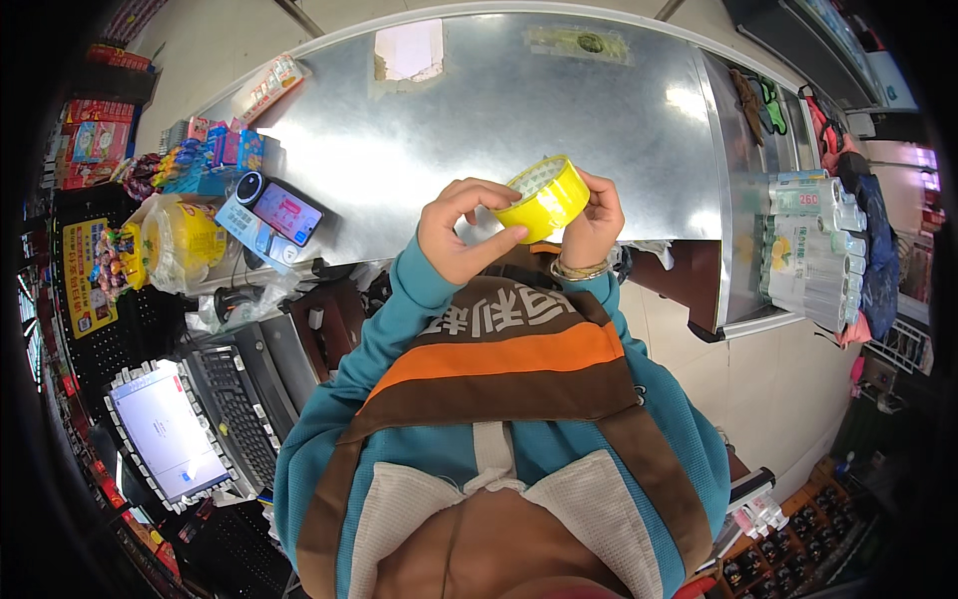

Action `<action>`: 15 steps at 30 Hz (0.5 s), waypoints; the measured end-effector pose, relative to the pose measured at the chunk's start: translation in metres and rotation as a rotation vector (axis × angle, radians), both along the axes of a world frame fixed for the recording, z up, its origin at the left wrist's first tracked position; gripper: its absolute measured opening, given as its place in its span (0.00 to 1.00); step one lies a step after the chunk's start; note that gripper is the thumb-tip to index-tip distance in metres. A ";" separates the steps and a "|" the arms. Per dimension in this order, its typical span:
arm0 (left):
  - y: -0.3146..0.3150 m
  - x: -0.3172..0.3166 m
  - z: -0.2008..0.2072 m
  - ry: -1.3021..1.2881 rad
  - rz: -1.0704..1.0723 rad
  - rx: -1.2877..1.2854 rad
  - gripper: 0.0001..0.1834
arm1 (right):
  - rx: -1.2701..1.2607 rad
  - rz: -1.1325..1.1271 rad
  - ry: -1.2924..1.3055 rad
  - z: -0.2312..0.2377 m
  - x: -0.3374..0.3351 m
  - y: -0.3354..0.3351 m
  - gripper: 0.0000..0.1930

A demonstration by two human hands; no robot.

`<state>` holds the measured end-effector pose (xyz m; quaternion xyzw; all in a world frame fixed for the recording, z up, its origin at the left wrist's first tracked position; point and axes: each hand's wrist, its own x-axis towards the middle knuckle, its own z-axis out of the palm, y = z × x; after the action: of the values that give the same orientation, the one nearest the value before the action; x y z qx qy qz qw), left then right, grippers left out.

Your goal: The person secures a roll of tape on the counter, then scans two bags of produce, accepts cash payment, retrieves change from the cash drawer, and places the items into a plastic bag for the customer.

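Observation:
A roll of yellow packing tape (554,208) is held up in front of me, tilted, over the near edge of the metal counter. My left hand (464,228) grips its left side, fingers over the rim and thumb against the outer face. Around its right side curls my right hand (596,222), with part of those fingers hidden behind the roll. The pale, patterned inside of the core shows at the top. A small dark bit sticks up at the far rim; I cannot tell what it is.
The grey metal counter (479,110) spreads ahead. To its left are a phone display stand (284,212), colourful candy boxes (215,150) and a yellow plastic tub (185,240). A monitor (168,431) and keyboard (238,404) sit at lower left. Wrapped paper rolls (806,250) stand at the right.

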<state>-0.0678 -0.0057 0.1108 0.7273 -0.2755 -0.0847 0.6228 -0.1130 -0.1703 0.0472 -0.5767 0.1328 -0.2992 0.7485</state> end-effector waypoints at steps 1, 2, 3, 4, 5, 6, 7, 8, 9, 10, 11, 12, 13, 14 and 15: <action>0.001 -0.001 -0.001 -0.035 0.001 0.031 0.10 | 0.005 0.018 -0.009 0.001 0.000 -0.001 0.11; 0.002 -0.001 -0.001 -0.076 0.007 0.060 0.10 | -0.033 0.066 0.020 0.003 0.000 -0.002 0.12; 0.002 -0.002 -0.002 -0.067 0.026 0.046 0.10 | -0.069 0.113 0.050 0.006 -0.001 -0.003 0.13; 0.001 -0.002 -0.003 -0.063 0.049 0.030 0.10 | -0.099 0.144 0.073 0.009 -0.002 -0.003 0.14; 0.001 -0.003 -0.005 -0.061 0.074 0.016 0.10 | -0.132 0.136 0.074 0.012 -0.003 -0.003 0.15; 0.000 -0.004 -0.006 -0.025 0.109 -0.024 0.10 | -0.158 0.114 0.068 0.016 -0.004 -0.001 0.16; -0.002 -0.007 -0.007 0.008 0.145 -0.062 0.11 | -0.185 0.091 0.062 0.020 -0.005 0.000 0.17; -0.003 -0.008 -0.008 0.042 0.182 -0.100 0.11 | -0.220 0.079 0.036 0.024 -0.006 0.000 0.17; -0.003 -0.008 -0.009 0.047 0.197 -0.094 0.12 | -0.256 0.068 0.009 0.029 -0.006 0.000 0.17; -0.003 -0.008 -0.010 0.053 0.211 -0.087 0.12 | -0.293 0.057 -0.013 0.033 -0.007 0.000 0.17; -0.003 -0.008 -0.011 0.058 0.227 -0.081 0.12 | -0.329 0.075 -0.023 0.037 -0.008 -0.001 0.16; -0.003 -0.008 -0.011 0.044 0.237 -0.074 0.12 | -0.365 0.094 -0.029 0.041 -0.009 -0.002 0.16; -0.004 -0.008 -0.011 0.030 0.248 -0.066 0.11 | -0.394 0.104 -0.038 0.045 -0.010 -0.002 0.15; -0.004 -0.007 -0.010 0.017 0.258 -0.059 0.11 | -0.369 0.137 -0.019 0.048 -0.011 -0.002 0.15; -0.004 -0.007 -0.009 -0.028 0.264 -0.039 0.11 | -0.337 0.162 -0.003 0.050 -0.012 -0.001 0.16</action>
<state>-0.0751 -0.0099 0.1015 0.7460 -0.1877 0.0134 0.6387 -0.1249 -0.1709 0.0976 -0.7023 0.0327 -0.2570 0.6631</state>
